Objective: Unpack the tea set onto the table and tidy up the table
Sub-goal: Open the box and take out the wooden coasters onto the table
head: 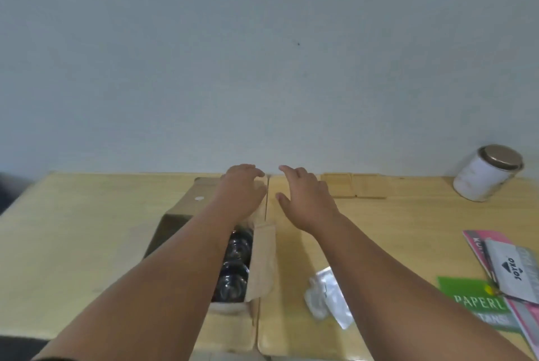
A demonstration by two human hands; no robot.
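The open cardboard box (204, 244) lies on the table (73, 244) with its long axis running 6 to 12 o'clock; dark glassware (234, 267) sits in its near half. Further out, the left hand (242, 191) hovers over the box's far end, fingers loosely curled, holding nothing. The right hand (306, 203) is just beside it at 3 o'clock, spread and empty, outside the box. Judged: the left hand is better placed to reach the contents.

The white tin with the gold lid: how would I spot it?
Look along the table to its far right corner, by the wall. The tin stands there alone, tilted in this wide view. It is the only round thing, apart from the flat booklets nearer the person.
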